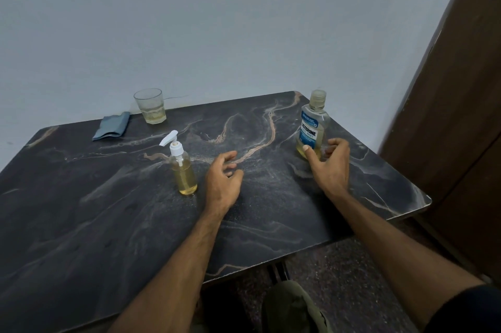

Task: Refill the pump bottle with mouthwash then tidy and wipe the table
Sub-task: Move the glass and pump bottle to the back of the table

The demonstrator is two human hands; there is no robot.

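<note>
From the head camera, a dark marbled worktop (108, 218) stands against a pale wall. The pump bottle (183, 167), clear with a white pump fitted and yellowish liquid reaching most of the way up, stands upright near the middle. Just to its right the left hand (222, 179) hovers empty, fingers loosely curled and apart from the bottle. At the far right corner the mouthwash bottle (313, 126) stands upright, cap on, with a little yellow liquid at the bottom. The right hand (329, 167) is spread open around its base, thumb against the front, not closed on it. A glass (150, 106) and a folded blue cloth (111, 126) sit at the back edge.
</note>
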